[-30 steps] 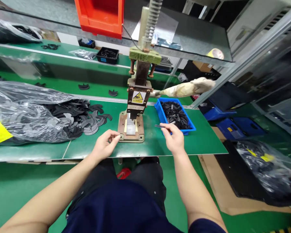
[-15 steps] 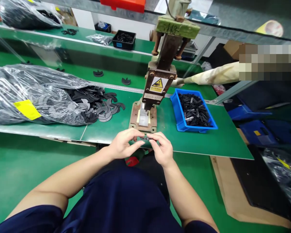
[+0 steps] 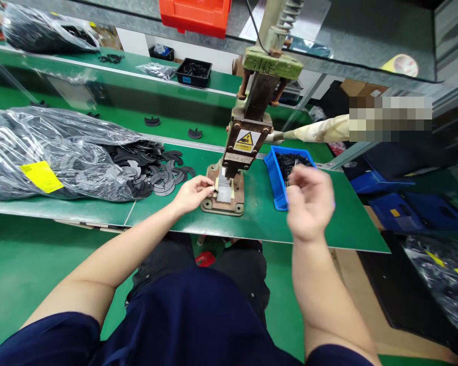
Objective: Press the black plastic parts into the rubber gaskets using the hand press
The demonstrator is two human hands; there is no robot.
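My left hand (image 3: 193, 194) is closed in a pinch at the left side of the press base (image 3: 234, 207). Between thumb and fingertips shows the dark end of a small black part (image 3: 215, 190); most of it is hidden. Over the front right of the blue bin (image 3: 278, 185) is my right hand (image 3: 311, 203), smeared by motion, so I cannot tell what its fingers hold. Small black parts (image 3: 290, 161) fill that bin. The hand press (image 3: 248, 127), with a yellow warning label, stands upright between my hands.
Left on the green bench lies a clear plastic bag (image 3: 61, 152) spilling black curved pieces (image 3: 164, 178). More curved pieces (image 3: 194, 133) lie on the green strip behind. An orange bin (image 3: 194, 15) sits on the shelf above. A cloth-wrapped bar (image 3: 320, 130) sticks out right of the press.
My hands were together in front of the press, both on a small dark part. The left has moved forward to the press base; the right has swung right to the blue bin.
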